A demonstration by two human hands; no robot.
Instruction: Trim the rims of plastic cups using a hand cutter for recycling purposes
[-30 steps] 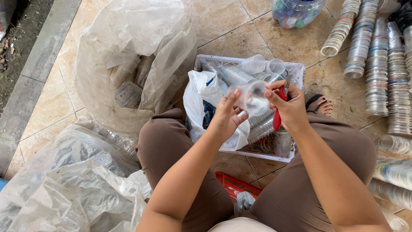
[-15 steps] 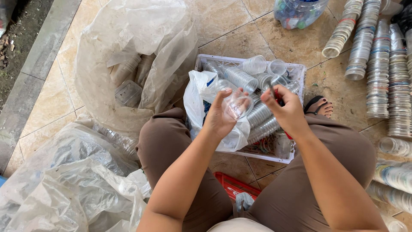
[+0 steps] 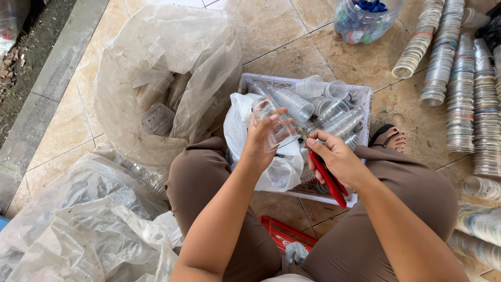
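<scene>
While the person sits low over the tiled floor, the things around the hands run from big to small like this:

- Large clear plastic bag [image 3: 167, 62] lies open at upper left, with crushed bottles and cups inside; more crumpled clear bags [image 3: 78, 230] fill the lower left.
- Long nested stacks of clear cups [image 3: 459, 89] lie side by side on the floor at the right, well apart from the hands.
- White plastic crate [image 3: 360, 96] sits between the knees, filled with loose and nested clear cups, a white bag draped over its near left corner.
- Left hand [image 3: 261, 141] holds a clear plastic cup [image 3: 274, 128] just above the crate's near edge — thumb on one side, fingers wrapped round the wall, mouth tilted away to the upper left. The grip is part closed, pinching the cup's side.
- Right hand [image 3: 336, 156] is curled round red-handled pliers or cutters [image 3: 326, 177], fingers pressed together on the handles; the tool's tip points toward the cup, beside its lower right end. Whether the tip touches the cup I cannot tell.
- The cup looks very light, thin and springy: it will likely buckle under a hard squeeze and slide on smooth walls. The stiffer rim or base seems the better place to take hold — the mid wall gives way.
</scene>
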